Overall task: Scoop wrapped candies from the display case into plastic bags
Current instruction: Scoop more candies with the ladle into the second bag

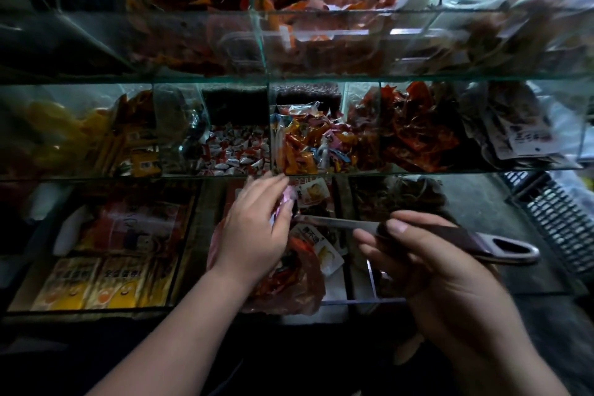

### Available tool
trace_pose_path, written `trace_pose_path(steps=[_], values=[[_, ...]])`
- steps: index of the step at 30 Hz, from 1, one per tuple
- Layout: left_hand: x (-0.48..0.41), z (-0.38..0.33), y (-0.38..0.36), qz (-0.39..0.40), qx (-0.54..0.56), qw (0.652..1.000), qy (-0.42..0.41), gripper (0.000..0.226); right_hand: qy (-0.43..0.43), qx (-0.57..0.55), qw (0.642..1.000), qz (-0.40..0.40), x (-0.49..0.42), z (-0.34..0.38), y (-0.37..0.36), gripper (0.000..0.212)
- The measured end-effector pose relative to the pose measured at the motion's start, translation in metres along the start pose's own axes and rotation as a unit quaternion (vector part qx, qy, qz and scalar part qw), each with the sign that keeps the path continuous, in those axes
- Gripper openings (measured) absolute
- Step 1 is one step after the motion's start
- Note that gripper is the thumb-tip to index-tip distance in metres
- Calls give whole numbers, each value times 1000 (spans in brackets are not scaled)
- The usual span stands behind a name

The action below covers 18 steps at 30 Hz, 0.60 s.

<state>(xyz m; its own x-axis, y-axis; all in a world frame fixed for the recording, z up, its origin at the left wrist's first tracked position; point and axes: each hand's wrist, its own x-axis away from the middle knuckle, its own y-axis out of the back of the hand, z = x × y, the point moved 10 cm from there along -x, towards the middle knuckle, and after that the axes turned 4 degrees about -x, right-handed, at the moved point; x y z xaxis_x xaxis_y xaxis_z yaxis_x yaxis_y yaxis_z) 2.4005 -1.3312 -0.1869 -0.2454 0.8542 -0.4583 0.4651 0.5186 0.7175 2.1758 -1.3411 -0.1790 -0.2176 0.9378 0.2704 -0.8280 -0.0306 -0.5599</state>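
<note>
Fingers (273, 185) of the left hand (254, 228) pinch the pink rim of a plastic bag (289, 280) and hold its mouth up against the front of a glass display case (418, 172) in a dimly lit shop. The bag, translucent and reddish, already sags with red and orange wrapped pieces. To the right of the bag, the right hand (434, 267) is clenched around the dark handle of a metal scoop (456, 236), thumb on top and fingers curled beneath. The handle's end, with its hanging hole, points away from the bag. The thin metal neck reaches across to the bag's mouth, where the working end is hidden behind the left hand.

Directly above the bag, one glass compartment holds mixed wrapped candies (308, 145) in orange, pink and blue. Above the bag and just to its left, the neighbouring compartment holds white-and-red wrapped candies (234, 151). Further left of the bag at that height lie yellow packets (128, 145). Above and to the right of the bag is a heap of crinkled red wrappers (414, 132). Level with the bag on its left, the lowest compartment shows orange packets (80, 283) lying flat behind the glass. Far to the right of the bag stands a black slatted crate (559, 222). The topmost row, high above the bag, is blurred, with only reddish wrappers discernible.
</note>
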Motion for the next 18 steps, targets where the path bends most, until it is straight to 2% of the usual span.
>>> trace_pose_path(steps=[4, 8, 10, 12, 14, 18], values=[[-43, -19, 14, -28, 37, 999, -21, 45, 32, -38, 999, -21, -12, 31, -3, 18], [-66, -12, 26, -72, 103, 992, 26, 45, 95, -53, 994, -30, -42, 51, -4, 5], [-65, -3, 22, -58, 113, 990, 55, 44, 126, -15, 991, -33, -65, 48, -9, 11], [-58, 7, 11, -24, 110, 990, 82, 44, 187, 100, 977, -28, -85, 49, -21, 14], [-50, 18, 3, 3, 103, 989, 104, 44, 267, 285, 920, -12, -102, 48, -39, 11], [-42, 30, 0, 19, 94, 987, 132, 44, 351, 481, 801, 63, -118, 39, -78, 13]])
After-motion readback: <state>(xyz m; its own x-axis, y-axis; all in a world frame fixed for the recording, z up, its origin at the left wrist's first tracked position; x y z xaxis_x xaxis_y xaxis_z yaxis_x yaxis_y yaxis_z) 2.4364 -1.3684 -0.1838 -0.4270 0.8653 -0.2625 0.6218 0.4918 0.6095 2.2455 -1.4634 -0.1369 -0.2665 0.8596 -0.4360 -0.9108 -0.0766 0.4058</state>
